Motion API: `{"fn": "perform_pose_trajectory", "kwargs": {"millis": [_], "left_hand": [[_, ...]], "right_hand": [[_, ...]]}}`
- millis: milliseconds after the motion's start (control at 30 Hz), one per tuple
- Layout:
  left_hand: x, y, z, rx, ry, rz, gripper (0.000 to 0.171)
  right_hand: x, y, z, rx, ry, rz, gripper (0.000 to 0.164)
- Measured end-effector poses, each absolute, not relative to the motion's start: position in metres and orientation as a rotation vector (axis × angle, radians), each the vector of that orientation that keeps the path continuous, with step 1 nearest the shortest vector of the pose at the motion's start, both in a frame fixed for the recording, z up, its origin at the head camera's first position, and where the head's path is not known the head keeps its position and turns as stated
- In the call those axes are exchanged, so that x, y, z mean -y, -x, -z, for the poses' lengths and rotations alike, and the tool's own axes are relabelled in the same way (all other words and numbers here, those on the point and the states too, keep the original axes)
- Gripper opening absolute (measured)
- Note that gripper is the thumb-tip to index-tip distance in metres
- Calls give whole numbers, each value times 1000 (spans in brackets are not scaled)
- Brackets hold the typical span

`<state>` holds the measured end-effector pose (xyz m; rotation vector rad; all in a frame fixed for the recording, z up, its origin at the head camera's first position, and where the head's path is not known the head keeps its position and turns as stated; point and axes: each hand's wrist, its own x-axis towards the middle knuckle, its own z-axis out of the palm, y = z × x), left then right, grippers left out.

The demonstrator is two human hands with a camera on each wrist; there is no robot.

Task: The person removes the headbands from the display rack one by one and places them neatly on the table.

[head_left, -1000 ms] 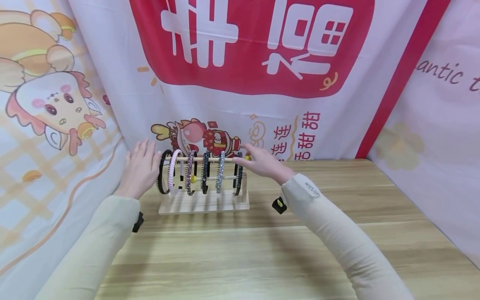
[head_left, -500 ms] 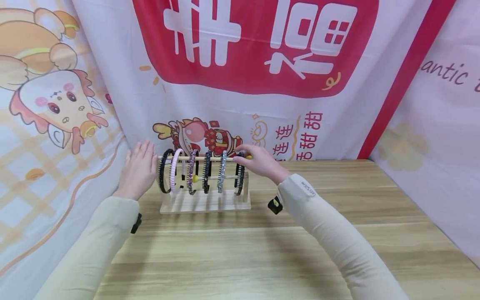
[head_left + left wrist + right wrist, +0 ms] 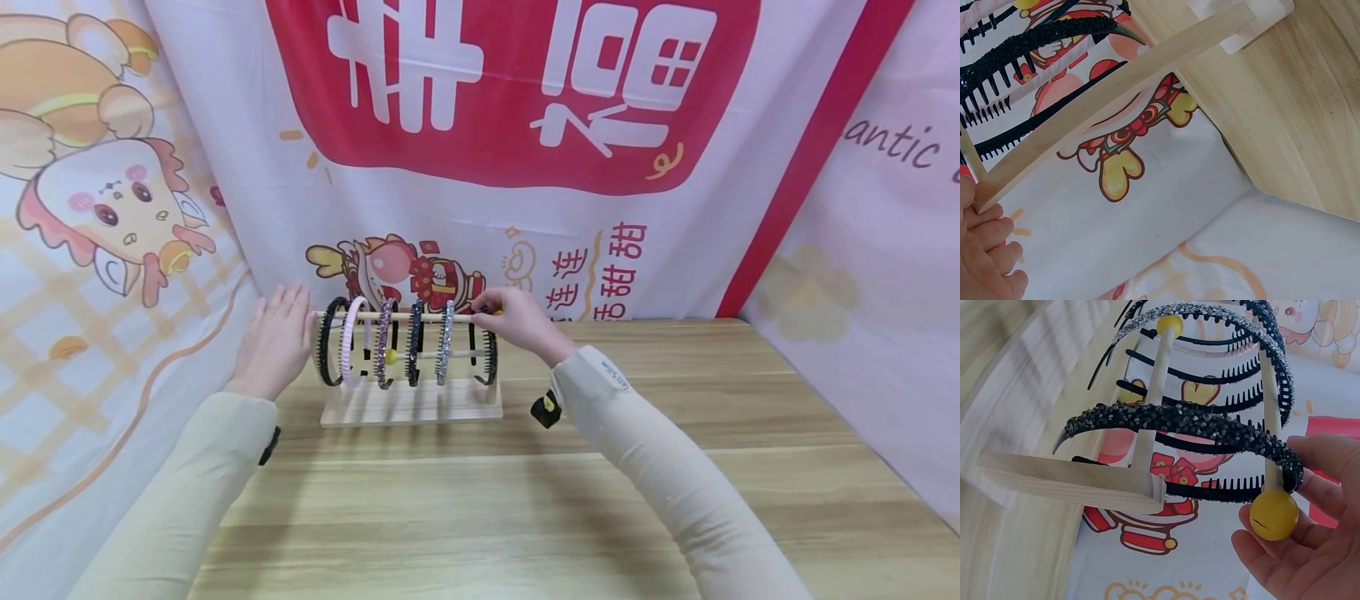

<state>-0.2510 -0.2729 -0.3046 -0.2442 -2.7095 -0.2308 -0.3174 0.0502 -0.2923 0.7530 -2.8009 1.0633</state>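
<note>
Working remotely over the desk (image 3: pixel 525 517)

My wooden rack (image 3: pixel 411 415) stands there; my left hand (image 3: pixel 273 346) touches its left end, fingers straight. My right hand (image 3: pixel 521 321) pinches the dark glittery headband (image 3: pixel 1188 422) at the right end, beside a yellow knob (image 3: pixel 1274 514).

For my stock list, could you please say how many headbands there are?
6, left to right in the head view: black headband, pink one, purplish one, dark glittery one, silver one, another dark one; none seems hidden.
</note>
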Motion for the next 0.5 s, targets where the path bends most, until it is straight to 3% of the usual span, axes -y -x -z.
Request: {"fn": "perform_pose_trajectory", "kwargs": {"millis": [500], "left_hand": [[274,254,307,2707,265,270,50]], "right_hand": [[-58,316,272,2706,-753,-1228,18]]}}
